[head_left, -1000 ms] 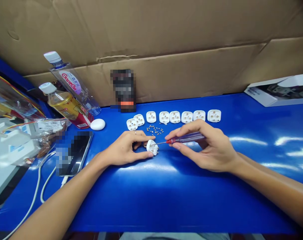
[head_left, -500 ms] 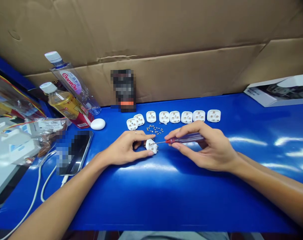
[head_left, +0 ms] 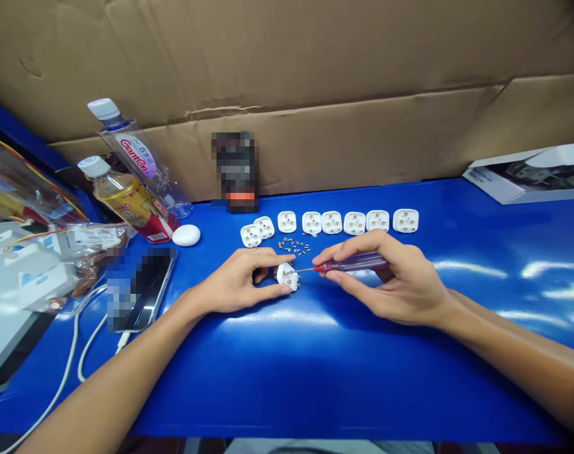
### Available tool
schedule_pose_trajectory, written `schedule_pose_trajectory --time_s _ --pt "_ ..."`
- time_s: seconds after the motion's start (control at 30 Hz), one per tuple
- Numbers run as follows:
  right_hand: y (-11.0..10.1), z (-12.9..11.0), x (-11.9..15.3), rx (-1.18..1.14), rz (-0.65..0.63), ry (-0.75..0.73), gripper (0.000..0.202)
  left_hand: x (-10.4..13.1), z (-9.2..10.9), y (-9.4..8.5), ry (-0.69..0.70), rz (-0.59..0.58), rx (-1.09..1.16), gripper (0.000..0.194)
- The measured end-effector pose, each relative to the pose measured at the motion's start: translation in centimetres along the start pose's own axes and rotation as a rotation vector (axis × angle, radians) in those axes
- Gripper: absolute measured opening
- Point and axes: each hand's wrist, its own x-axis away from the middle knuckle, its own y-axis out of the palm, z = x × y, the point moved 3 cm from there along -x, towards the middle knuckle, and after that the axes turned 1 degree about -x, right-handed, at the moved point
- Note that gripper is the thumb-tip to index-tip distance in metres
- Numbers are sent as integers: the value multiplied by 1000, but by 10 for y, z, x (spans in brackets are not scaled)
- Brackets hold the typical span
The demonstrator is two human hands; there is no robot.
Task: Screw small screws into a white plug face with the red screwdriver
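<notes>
My left hand (head_left: pixel 242 279) pinches a white plug (head_left: pixel 287 276) between thumb and fingers, tilted on the blue table. In my right hand (head_left: pixel 386 277) is a screwdriver (head_left: pixel 351 263) with a dark purplish handle and red collar, held nearly level. Its thin shaft points left and the tip meets the face of the plug; the exact contact point is too small to make out. Small brass-coloured screws (head_left: pixel 294 245) lie scattered just beyond my left fingertips. Behind them runs a row of several similar white plug pieces (head_left: pixel 332 222) with metal parts showing.
At the left stand two bottles (head_left: pixel 130 198), leaning, near a white oval case (head_left: pixel 186 235). A phone (head_left: pixel 147 290) with a white cable (head_left: pixel 74 340) lies by my left forearm. Cardboard (head_left: pixel 339 139) walls the back, with a dark pack (head_left: pixel 240 170) against it. A white box (head_left: pixel 533 173) sits far right.
Almost nothing differs. Both hands keep their grips on the plug and the screwdriver, and the view has shifted very slightly.
</notes>
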Motion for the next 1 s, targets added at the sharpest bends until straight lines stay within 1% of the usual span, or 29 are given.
schedule_pose_trajectory --time_s 0.37,0.67,1.0 --pt "0 2 2 30 -18 -26 25 1 0 0 1 -15 -23 52" --pt "0 1 1 45 -26 -7 24 1 0 1 -11 -25 -26 53" --pt "-1 2 2 76 -30 -21 28 0 -1 1 2 -17 -31 52"
